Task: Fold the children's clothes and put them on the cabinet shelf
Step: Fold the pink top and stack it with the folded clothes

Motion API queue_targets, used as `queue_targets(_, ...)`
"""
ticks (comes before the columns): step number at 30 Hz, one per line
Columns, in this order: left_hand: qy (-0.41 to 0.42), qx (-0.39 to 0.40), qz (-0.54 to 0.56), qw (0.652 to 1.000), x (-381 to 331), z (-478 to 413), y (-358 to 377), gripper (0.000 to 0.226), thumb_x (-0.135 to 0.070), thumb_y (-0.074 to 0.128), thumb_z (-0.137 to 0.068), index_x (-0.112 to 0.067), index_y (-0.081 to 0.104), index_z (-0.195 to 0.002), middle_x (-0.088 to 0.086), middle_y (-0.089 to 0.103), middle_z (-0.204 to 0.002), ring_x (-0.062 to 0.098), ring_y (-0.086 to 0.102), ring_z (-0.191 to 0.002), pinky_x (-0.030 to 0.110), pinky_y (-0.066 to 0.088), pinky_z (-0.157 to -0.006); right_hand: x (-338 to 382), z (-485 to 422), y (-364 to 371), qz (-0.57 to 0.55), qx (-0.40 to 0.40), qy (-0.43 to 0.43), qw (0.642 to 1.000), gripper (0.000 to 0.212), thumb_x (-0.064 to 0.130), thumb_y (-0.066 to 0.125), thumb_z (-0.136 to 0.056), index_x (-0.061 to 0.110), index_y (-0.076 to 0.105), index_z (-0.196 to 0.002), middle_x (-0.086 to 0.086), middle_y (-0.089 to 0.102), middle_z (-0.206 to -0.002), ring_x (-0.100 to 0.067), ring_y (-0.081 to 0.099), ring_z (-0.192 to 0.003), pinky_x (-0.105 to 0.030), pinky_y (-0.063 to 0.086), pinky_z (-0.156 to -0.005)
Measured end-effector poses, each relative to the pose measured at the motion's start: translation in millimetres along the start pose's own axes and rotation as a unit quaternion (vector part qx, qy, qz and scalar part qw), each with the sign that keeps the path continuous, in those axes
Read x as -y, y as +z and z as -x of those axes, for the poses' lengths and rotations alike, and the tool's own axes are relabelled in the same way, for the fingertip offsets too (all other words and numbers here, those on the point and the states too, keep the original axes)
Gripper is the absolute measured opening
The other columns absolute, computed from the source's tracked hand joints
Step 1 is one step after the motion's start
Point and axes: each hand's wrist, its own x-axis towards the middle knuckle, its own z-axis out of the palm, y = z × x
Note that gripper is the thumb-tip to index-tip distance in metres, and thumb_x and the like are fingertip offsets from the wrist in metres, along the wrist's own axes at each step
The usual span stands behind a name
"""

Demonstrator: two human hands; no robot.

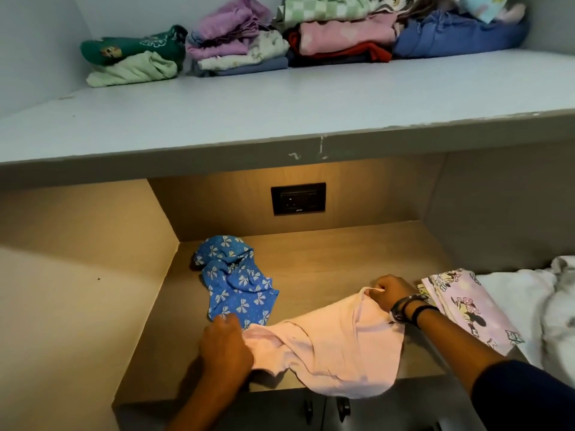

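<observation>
**Pink garment held at two points on the wooden ledge**

The pink garment (pixel 336 346) lies spread at lower centre of the frame. It rests on the wooden ledge (pixel 326 253), and its lower hem hangs over the front edge.

The left hand (pixel 225 346), at lower centre-left, has its fingers curled round the garment's left end, with the cloth bunched under them. The outline of this hand is slightly blurred.

The right hand (pixel 389 290), right of centre, pinches the garment's upper edge between thumb and bent fingers and lifts that edge off the ledge. Its wrist carries a wristwatch (pixel 401 306) and a black band (pixel 423 309).

A crumpled blue bow-print garment (pixel 233 281) lies on the ledge above the left hand, touching the pink garment's left end.

A cartoon-print cloth (pixel 466 303) lies flat at right, just beside the right wrist, on a white blanket (pixel 529 293).

A black wall socket (pixel 298 199) sits on the back panel at centre.

The upper shelf (pixel 280 104), across the top of the frame, carries folded clothes (pixel 342 38) in a row of stacks along its back.
</observation>
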Motion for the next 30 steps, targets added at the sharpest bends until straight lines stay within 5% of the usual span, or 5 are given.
queue_targets(3,0.251,-0.105,0.078,0.959,-35.1,42.1,10.1,0.051,-0.036,0.059,-0.086,-0.029,0.045,-0.135,-0.003,0.048,-0.135,0.016,0.047,-0.121,0.032,0.042,-0.103,3.4,-4.7,2.1,0.009,-0.012,-0.036,0.999,0.035,0.051,0.056,-0.088,0.025,0.056,-0.065,0.005,0.059,-0.067,-0.015,0.053,-0.062,-0.025,0.034,-0.052)
queue_targets(6,0.378,-0.043,0.085,0.921,-83.0,68.6,25.9,0.045,-0.053,0.048,-0.084,-0.025,0.049,-0.118,-0.002,0.048,-0.119,0.018,0.044,-0.107,0.039,0.038,-0.096,14.0,-9.4,3.8,0.02,-0.011,-0.069,0.997,0.031,0.052,0.054,-0.088,0.026,0.058,-0.073,0.003,0.061,-0.072,-0.016,0.055,-0.066,-0.027,0.039,-0.056)
queue_targets(12,0.406,0.032,0.001,0.913,-116.5,46.2,41.9,0.056,-0.06,0.058,-0.083,-0.015,0.054,-0.116,0.008,0.049,-0.121,0.027,0.046,-0.109,0.042,0.037,-0.093,20.4,-21.3,1.0,0.053,-0.029,-0.103,0.993,0.025,0.047,0.058,-0.087,0.024,0.058,-0.077,0.002,0.059,-0.082,-0.018,0.053,-0.073,-0.031,0.045,-0.064)
queue_targets(20,0.343,0.137,0.314,0.874,-98.5,1.5,3.1,0.017,-0.029,0.054,-0.097,-0.023,0.055,-0.081,-0.003,0.061,-0.08,0.006,0.059,-0.067,0.021,0.048,-0.06,34.8,-43.6,-9.4,0.057,-0.023,-0.117,0.991,0.029,0.052,0.049,-0.089,0.027,0.053,-0.076,0.004,0.056,-0.07,-0.017,0.051,-0.065,-0.028,0.038,-0.056)
queue_targets(30,0.231,0.027,0.468,0.853,-18.1,-110.9,-97.8,0.016,-0.015,0.058,-0.096,-0.015,0.059,-0.08,-0.004,0.06,-0.051,0.005,0.052,-0.037,0.019,0.038,-0.035,79.2,-72.4,-49.6,0.204,-0.092,-0.262,0.939,0.046,0.065,0.05,-0.085,0.021,0.063,-0.084,0.001,0.061,-0.085,-0.019,0.057,-0.076,-0.031,0.046,-0.064)
